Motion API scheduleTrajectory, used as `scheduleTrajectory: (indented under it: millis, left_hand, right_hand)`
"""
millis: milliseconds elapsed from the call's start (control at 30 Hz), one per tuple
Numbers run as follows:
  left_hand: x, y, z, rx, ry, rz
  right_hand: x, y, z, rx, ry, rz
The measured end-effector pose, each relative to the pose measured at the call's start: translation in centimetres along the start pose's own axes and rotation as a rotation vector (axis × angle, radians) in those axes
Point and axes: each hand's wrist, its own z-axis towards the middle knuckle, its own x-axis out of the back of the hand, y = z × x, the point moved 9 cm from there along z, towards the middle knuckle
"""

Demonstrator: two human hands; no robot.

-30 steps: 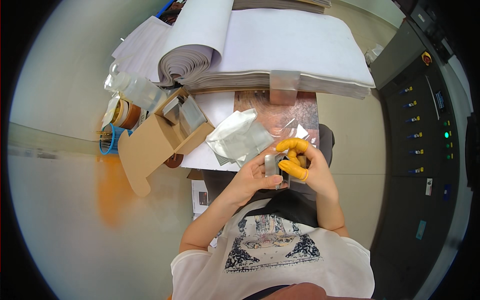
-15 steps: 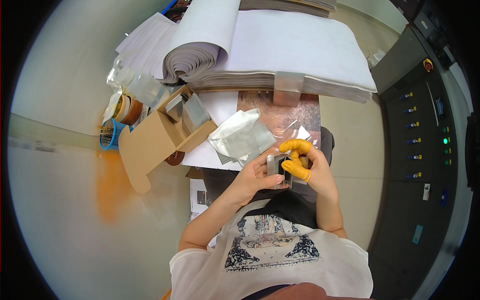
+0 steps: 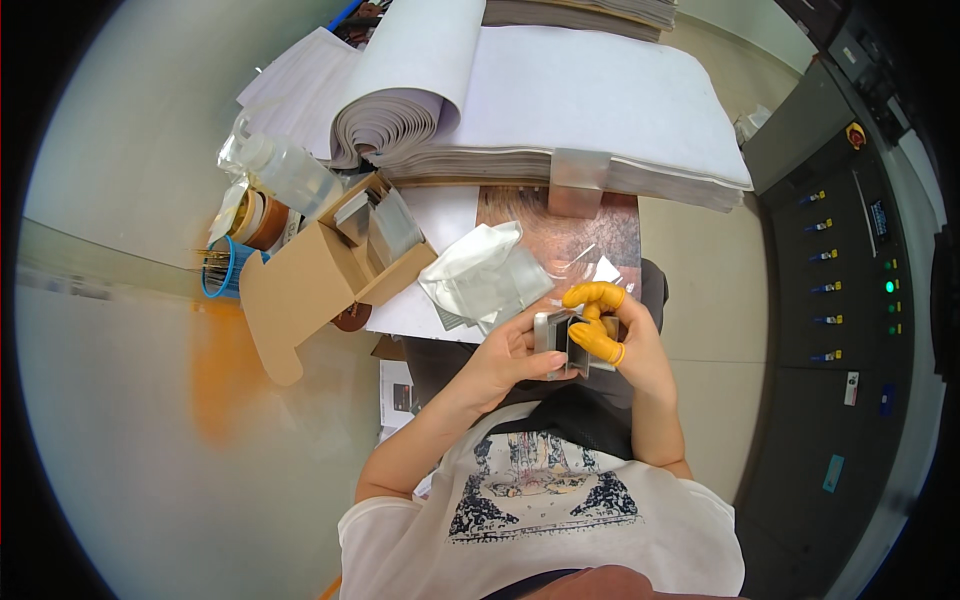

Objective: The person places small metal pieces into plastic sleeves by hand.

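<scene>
Close to my body, my left hand is closed round a small upright bundle of thin grey rectangular plates, its thumb along the near edge. A dark face shows in the gap between the plates. My right hand wears yellow rubber finger cots on its thumb and fingers. These fingers are bent round the right side of the bundle and grip the plates there; the fingertips partly hide what they hold. Just beyond my hands lies a crumpled clear-and-white plastic bag.
Left of the bag, an open cardboard box holds more grey plates. Beside it stand a clear bottle, tape rolls and a blue mesh cup. A thick stack of large white sheets lies behind. A dark control cabinet stands right.
My right fingers have shifted slightly to the right, and the plates in the bundle stand a little further apart. My left hand stays nearly still.
</scene>
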Motion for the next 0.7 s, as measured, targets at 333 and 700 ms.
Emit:
scheduleTrajectory:
  millis: [333,700]
  left_hand:
    - [-0.3,0.2,-0.1,-0.008,-0.023,0.003]
    - [-0.3,0.2,-0.1,0.015,-0.010,-0.029]
  right_hand:
    - [0.0,0.2,-0.1,-0.020,0.015,0.034]
    - [-0.2,-0.8,-0.1,0.080,-0.003,-0.021]
